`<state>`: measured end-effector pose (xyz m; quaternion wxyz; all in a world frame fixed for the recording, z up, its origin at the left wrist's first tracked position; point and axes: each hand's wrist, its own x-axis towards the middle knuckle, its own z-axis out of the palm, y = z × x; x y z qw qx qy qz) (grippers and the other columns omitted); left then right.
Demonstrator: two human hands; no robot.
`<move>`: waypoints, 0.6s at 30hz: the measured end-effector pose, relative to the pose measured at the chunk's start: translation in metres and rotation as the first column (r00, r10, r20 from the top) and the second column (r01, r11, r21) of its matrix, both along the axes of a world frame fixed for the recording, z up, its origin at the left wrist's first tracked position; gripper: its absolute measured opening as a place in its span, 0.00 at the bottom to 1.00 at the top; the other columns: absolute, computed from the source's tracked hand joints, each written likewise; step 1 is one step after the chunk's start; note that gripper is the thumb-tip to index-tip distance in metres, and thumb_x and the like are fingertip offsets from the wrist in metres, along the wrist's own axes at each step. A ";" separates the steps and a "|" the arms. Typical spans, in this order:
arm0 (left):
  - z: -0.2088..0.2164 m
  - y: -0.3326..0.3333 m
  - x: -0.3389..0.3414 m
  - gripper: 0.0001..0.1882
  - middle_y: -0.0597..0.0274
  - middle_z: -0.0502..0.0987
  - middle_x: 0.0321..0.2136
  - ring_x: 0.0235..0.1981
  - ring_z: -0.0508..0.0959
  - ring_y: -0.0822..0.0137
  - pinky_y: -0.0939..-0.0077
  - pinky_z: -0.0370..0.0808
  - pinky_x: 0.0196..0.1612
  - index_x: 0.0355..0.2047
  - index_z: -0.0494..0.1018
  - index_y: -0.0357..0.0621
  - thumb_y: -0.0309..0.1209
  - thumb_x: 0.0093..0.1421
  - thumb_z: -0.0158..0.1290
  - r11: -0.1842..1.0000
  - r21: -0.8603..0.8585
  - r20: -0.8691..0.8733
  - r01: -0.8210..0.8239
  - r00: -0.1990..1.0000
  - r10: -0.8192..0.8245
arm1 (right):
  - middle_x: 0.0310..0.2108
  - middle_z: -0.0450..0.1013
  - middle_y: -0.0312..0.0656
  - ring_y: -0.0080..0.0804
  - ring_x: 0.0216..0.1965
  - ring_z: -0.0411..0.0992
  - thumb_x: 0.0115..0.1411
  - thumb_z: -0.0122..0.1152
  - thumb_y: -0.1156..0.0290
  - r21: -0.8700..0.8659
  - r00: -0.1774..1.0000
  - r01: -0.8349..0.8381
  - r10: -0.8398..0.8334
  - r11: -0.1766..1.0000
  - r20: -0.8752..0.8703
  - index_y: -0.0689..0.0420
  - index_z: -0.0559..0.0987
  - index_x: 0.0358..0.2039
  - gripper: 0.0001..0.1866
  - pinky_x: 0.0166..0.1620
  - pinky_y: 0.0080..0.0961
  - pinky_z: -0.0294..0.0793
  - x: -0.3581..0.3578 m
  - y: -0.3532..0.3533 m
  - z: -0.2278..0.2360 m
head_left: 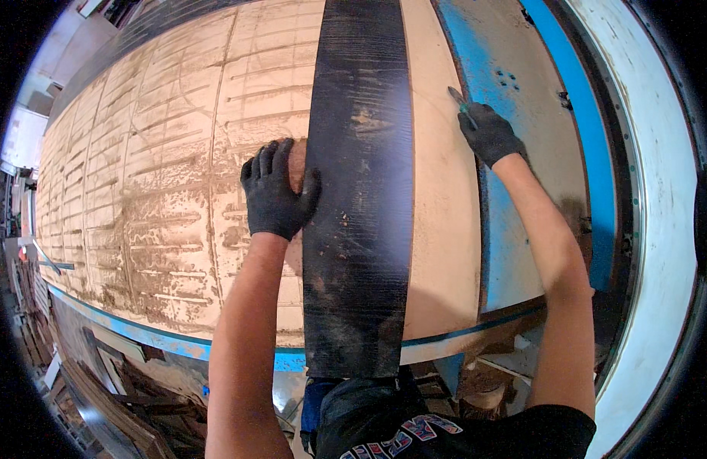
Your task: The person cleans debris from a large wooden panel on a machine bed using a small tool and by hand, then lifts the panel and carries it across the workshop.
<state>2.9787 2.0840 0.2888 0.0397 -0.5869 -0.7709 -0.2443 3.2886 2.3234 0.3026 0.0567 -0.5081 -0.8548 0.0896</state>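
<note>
A long dark board (361,191) with a wood-grain face lies lengthwise before me, its near end close to my body. My left hand (277,187), in a black glove, is beside the board's left edge with its fingers stretched out and the thumb near that edge. Between thumb and forefinger shows a brownish patch; I cannot tell what it is. On the right, apart from the board, my black-gloved right hand (491,134) is closed around a slim greenish tool (457,98). Its narrow tip points away and to the left; the exact kind is unclear.
The board rests on a pale, grooved worktable (170,153) dusted with brown powder. A blue-stained strip (506,229) runs along the right, with a blue rail (602,183) and a pale beam beyond. Stacked planks (112,382) stand below the table at lower left.
</note>
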 end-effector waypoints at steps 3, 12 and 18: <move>-0.002 0.000 0.000 0.31 0.49 0.68 0.55 0.58 0.65 0.50 0.52 0.55 0.62 0.56 0.65 0.44 0.48 0.56 0.52 1.000 0.006 -0.002 -0.003 1.000 0.003 | 0.50 0.68 0.57 0.57 0.50 0.69 0.62 0.52 0.53 -0.122 0.997 0.045 -0.052 0.992 -0.052 0.63 0.74 0.42 0.23 0.55 0.42 0.68 0.002 -0.008 0.009; 0.001 0.001 0.002 0.31 0.48 0.68 0.55 0.58 0.65 0.49 0.52 0.55 0.62 0.57 0.65 0.44 0.47 0.57 0.51 1.000 -0.004 -0.026 -0.002 1.000 0.002 | 0.57 0.65 0.53 0.49 0.56 0.66 0.61 0.54 0.52 0.060 0.996 0.061 -0.065 0.996 0.064 0.57 0.75 0.49 0.24 0.58 0.39 0.66 0.002 -0.011 0.020; 0.000 -0.002 -0.003 0.31 0.48 0.68 0.53 0.58 0.65 0.52 0.53 0.54 0.62 0.56 0.65 0.44 0.48 0.57 0.52 1.000 -0.007 -0.039 -0.008 0.999 0.008 | 0.46 0.70 0.54 0.52 0.46 0.71 0.61 0.54 0.53 0.046 0.983 0.183 -0.183 0.982 0.002 0.58 0.75 0.41 0.20 0.49 0.42 0.71 -0.011 -0.024 0.018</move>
